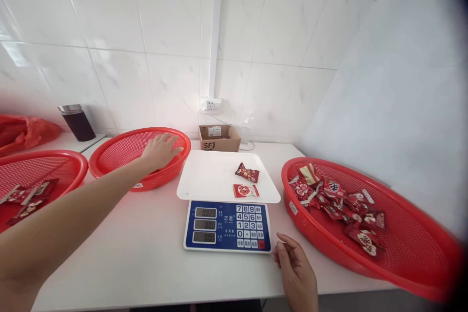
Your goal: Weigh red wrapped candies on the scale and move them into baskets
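My left hand (161,152) reaches over a red mesh basket (124,144) at the back left. Its fingers are stretched and spread, and the hand and forearm hide part of the basket's inside. Low on the right, my right hand (297,273) rests beside the front right corner of a blue-panelled digital scale (228,226). Its fingers are loosely curled with the tips close together, and nothing shows in them. On the scale's white tray (208,175) lie two small wrapped snacks, a dark red packet (247,173) and a red-and-white packet (246,190).
At the right, a large red basket (409,263) holds several wrapped snacks (336,195). Another red basket (69,158) with packets stands at the far left, partly behind my forearm. A cardboard box (221,144), a dark tumbler (78,124) and a red bag (29,131) stand near the wall.
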Demonstrator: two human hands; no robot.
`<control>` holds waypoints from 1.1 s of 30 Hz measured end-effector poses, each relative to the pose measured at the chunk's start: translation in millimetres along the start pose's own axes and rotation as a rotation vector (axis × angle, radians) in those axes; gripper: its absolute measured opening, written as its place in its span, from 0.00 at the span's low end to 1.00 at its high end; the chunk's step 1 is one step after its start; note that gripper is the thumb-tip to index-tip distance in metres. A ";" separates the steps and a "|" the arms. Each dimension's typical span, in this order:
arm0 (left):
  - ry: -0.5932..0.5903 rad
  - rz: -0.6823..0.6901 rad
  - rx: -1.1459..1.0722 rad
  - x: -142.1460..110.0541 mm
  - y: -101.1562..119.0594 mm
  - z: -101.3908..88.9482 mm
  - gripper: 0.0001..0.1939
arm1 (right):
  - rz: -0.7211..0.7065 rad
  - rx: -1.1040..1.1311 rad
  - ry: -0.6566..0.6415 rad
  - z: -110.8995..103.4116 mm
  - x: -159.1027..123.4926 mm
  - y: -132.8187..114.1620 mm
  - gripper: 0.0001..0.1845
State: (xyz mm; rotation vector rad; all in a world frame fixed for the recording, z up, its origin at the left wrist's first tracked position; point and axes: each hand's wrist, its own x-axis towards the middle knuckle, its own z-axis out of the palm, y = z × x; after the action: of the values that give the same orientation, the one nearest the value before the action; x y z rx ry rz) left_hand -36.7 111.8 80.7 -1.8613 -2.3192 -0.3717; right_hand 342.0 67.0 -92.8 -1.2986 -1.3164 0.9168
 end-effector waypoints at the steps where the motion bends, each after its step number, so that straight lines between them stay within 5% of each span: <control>1: -0.010 0.061 -0.014 -1.5 14.5 5.1 0.29 | -0.007 -0.006 0.001 0.2 0.1 -0.3 0.27; 4: -0.088 0.298 -0.081 -8.2 72.3 20.6 0.31 | -0.023 -0.017 0.002 1.1 0.3 -1.4 0.26; 8: -0.350 0.703 -0.205 -13.1 142.5 37.8 0.38 | -0.028 -0.008 0.009 2.4 0.4 -1.5 0.25; 13: -0.380 0.771 -0.137 0.6 171.5 57.4 0.34 | -0.041 -0.017 0.001 2.5 0.8 -2.0 0.25; 18: -0.293 0.660 -0.146 11.9 165.5 64.3 0.24 | -0.039 -0.020 -0.014 2.1 0.8 -4.7 0.25; 24: -0.208 0.494 -0.219 12.0 139.5 51.4 0.19 | -0.014 -0.040 -0.019 1.6 0.5 -4.7 0.27; 33: 0.011 0.058 -0.161 6.4 15.1 3.5 0.25 | 0.000 -0.071 -0.010 0.3 0.6 -0.7 0.28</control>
State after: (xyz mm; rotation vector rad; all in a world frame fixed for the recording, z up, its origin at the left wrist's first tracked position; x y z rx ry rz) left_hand -23.3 121.8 80.5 -1.9881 -2.2836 -0.5751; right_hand 341.7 67.5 -92.0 -1.3496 -1.3676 0.8848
